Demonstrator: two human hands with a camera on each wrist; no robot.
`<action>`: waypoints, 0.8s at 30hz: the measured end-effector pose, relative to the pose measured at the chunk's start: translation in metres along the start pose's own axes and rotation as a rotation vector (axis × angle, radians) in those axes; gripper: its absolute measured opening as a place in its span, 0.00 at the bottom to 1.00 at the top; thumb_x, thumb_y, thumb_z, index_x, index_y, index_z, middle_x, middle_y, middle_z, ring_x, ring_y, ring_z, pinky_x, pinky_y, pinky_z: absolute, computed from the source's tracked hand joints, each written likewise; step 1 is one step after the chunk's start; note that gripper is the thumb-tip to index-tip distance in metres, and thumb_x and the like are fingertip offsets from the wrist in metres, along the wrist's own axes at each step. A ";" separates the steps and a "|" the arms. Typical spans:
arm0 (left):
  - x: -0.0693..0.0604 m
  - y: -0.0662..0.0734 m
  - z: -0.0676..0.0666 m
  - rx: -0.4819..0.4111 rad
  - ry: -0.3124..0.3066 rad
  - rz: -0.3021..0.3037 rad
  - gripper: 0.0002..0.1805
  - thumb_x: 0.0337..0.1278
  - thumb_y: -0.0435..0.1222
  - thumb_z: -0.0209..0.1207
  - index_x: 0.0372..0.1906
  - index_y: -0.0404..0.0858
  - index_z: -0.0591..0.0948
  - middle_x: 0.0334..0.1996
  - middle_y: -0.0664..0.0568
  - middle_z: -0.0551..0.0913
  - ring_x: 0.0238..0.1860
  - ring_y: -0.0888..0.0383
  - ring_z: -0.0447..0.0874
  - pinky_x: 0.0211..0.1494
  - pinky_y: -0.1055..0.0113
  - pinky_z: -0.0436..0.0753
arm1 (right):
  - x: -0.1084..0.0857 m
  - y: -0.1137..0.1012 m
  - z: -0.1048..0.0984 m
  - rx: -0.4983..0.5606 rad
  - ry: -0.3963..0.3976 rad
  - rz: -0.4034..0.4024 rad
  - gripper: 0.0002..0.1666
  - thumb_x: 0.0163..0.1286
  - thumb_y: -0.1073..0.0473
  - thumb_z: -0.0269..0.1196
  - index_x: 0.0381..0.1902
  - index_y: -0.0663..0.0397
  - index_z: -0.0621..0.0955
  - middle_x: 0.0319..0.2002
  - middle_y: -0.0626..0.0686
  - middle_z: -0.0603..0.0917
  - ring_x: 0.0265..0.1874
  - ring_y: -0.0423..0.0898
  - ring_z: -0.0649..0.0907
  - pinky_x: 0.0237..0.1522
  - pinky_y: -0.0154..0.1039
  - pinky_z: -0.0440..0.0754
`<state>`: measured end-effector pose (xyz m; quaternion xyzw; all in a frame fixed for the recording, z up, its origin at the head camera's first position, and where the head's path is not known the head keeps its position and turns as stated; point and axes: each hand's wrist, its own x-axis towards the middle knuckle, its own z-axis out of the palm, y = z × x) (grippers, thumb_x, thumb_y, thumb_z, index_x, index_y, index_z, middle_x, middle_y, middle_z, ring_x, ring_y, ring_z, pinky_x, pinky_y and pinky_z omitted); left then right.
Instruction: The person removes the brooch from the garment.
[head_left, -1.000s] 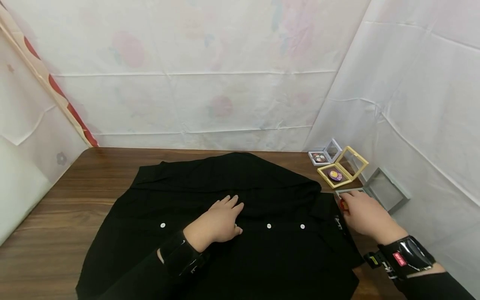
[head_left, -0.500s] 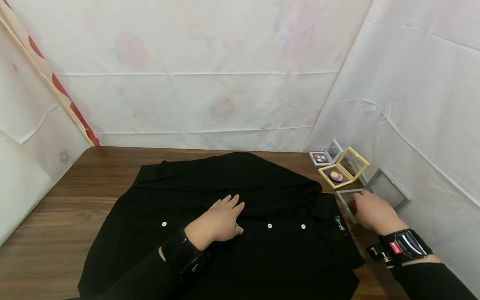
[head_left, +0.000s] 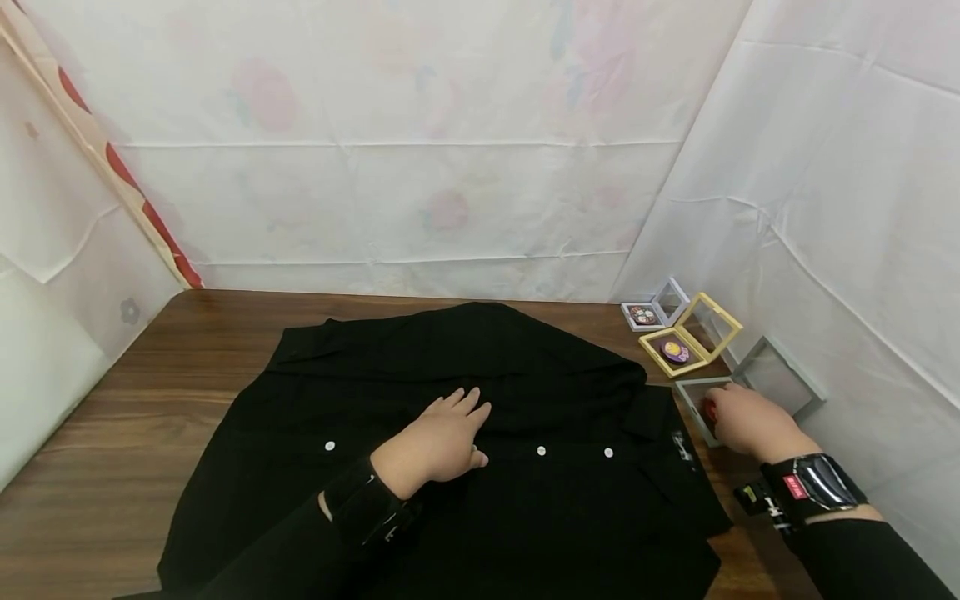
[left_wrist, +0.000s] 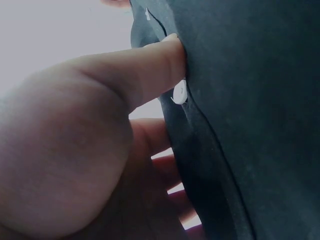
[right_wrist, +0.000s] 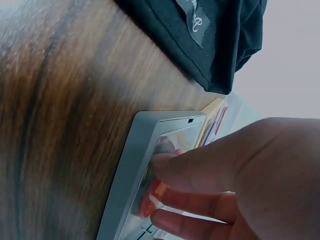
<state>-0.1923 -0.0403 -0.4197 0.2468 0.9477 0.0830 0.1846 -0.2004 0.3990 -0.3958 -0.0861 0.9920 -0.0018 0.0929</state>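
Observation:
A black shirt point(head_left: 570, 525) with white buttons lies spread on the table. My left hand point(head_left: 435, 437) rests on its middle, palm down with fingers extended; a button point(left_wrist: 180, 92) shows beside the thumb in the left wrist view. At the right, my right hand point(head_left: 753, 425) reaches into an open grey case point(head_left: 701, 383) with a clear lid. Thumb and fingers pinch a small red-and-yellow badge point(right_wrist: 157, 191) with a dark edge, tilted inside the case. The fingers hide part of the badge; in the head view only a red bit shows.
Behind the grey case stands an open yellow case point(head_left: 652, 357) holding a purple badge point(head_left: 675, 350). Farther back is an open white case point(head_left: 647, 328) with a round patterned badge point(head_left: 642, 314). White cloth walls point(head_left: 847, 275) border the wooden table point(head_left: 112, 433).
My right hand has shifted slightly right within the grey case, its fingers now more curled, and the red badge has moved right with it. My left hand has stayed on the shirt.

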 end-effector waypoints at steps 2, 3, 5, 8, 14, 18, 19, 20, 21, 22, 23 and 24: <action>-0.001 0.001 -0.001 0.001 -0.002 0.000 0.40 0.71 0.51 0.63 0.80 0.42 0.64 0.82 0.45 0.52 0.81 0.44 0.47 0.80 0.46 0.53 | 0.000 0.000 0.001 -0.004 0.001 0.002 0.17 0.62 0.73 0.62 0.50 0.73 0.80 0.36 0.62 0.80 0.35 0.56 0.81 0.38 0.55 0.81; -0.001 0.001 -0.001 0.002 -0.002 0.000 0.40 0.71 0.51 0.63 0.80 0.42 0.64 0.82 0.45 0.52 0.81 0.44 0.47 0.80 0.46 0.53 | 0.000 -0.001 0.001 -0.005 0.003 0.006 0.17 0.62 0.73 0.62 0.51 0.73 0.80 0.36 0.62 0.80 0.36 0.56 0.81 0.38 0.56 0.81; -0.001 0.001 -0.002 0.004 -0.003 -0.001 0.40 0.71 0.51 0.63 0.80 0.42 0.64 0.82 0.45 0.52 0.81 0.44 0.47 0.80 0.46 0.53 | 0.000 -0.002 0.002 -0.007 0.009 0.016 0.16 0.64 0.73 0.61 0.51 0.72 0.80 0.37 0.63 0.81 0.37 0.57 0.82 0.38 0.56 0.81; 0.001 0.000 -0.001 0.011 0.002 0.003 0.40 0.71 0.52 0.62 0.80 0.42 0.64 0.82 0.46 0.52 0.81 0.44 0.47 0.80 0.46 0.53 | -0.001 -0.002 0.001 -0.007 0.015 0.035 0.16 0.64 0.73 0.62 0.50 0.71 0.80 0.38 0.63 0.81 0.38 0.59 0.82 0.38 0.57 0.81; -0.001 -0.002 -0.004 -0.001 0.024 0.011 0.39 0.70 0.51 0.63 0.79 0.41 0.65 0.81 0.44 0.55 0.81 0.44 0.50 0.80 0.47 0.54 | -0.001 -0.007 0.001 0.003 0.038 0.074 0.12 0.65 0.72 0.62 0.47 0.68 0.80 0.39 0.65 0.81 0.39 0.62 0.82 0.38 0.59 0.82; -0.005 -0.004 -0.008 0.005 0.053 0.018 0.39 0.70 0.50 0.64 0.79 0.39 0.66 0.80 0.42 0.57 0.80 0.42 0.54 0.79 0.49 0.57 | -0.003 -0.014 0.003 -0.012 0.076 0.078 0.16 0.66 0.71 0.63 0.52 0.72 0.80 0.45 0.70 0.81 0.44 0.67 0.82 0.41 0.61 0.82; -0.007 -0.005 -0.008 0.006 0.063 0.022 0.39 0.70 0.50 0.64 0.78 0.39 0.66 0.80 0.41 0.58 0.79 0.42 0.54 0.79 0.49 0.58 | -0.004 -0.017 0.003 -0.015 0.096 0.072 0.17 0.67 0.70 0.63 0.52 0.72 0.80 0.46 0.70 0.81 0.45 0.68 0.82 0.41 0.62 0.82; -0.008 -0.006 -0.009 0.006 0.072 0.021 0.40 0.70 0.51 0.64 0.79 0.38 0.66 0.80 0.41 0.58 0.79 0.42 0.54 0.79 0.49 0.58 | -0.006 -0.020 0.004 -0.017 0.116 0.065 0.18 0.67 0.70 0.64 0.53 0.72 0.79 0.47 0.71 0.81 0.46 0.69 0.82 0.40 0.63 0.82; -0.009 -0.007 -0.009 0.006 0.083 0.023 0.40 0.70 0.51 0.64 0.79 0.38 0.66 0.80 0.41 0.58 0.79 0.41 0.55 0.79 0.49 0.58 | -0.007 -0.023 0.003 -0.014 0.133 0.058 0.19 0.66 0.69 0.64 0.54 0.72 0.79 0.48 0.71 0.81 0.46 0.70 0.82 0.40 0.63 0.82; -0.011 -0.008 -0.010 0.004 0.095 0.022 0.40 0.70 0.51 0.63 0.79 0.38 0.66 0.80 0.41 0.58 0.79 0.41 0.55 0.79 0.48 0.58 | -0.008 -0.028 0.004 -0.012 0.154 0.048 0.20 0.66 0.69 0.65 0.55 0.72 0.79 0.48 0.71 0.81 0.46 0.70 0.82 0.41 0.64 0.82; -0.013 -0.010 -0.010 0.002 0.109 0.022 0.40 0.70 0.52 0.63 0.79 0.38 0.65 0.80 0.40 0.58 0.79 0.41 0.55 0.79 0.48 0.58 | -0.010 -0.032 0.004 -0.006 0.183 0.037 0.22 0.65 0.67 0.67 0.56 0.71 0.79 0.49 0.71 0.81 0.46 0.70 0.82 0.40 0.64 0.82; -0.015 -0.012 -0.011 0.002 0.125 0.021 0.41 0.70 0.52 0.63 0.79 0.38 0.65 0.80 0.40 0.58 0.79 0.41 0.55 0.79 0.47 0.58 | -0.010 -0.038 0.004 0.002 0.208 0.029 0.24 0.65 0.66 0.68 0.57 0.71 0.79 0.49 0.71 0.81 0.46 0.70 0.82 0.40 0.64 0.81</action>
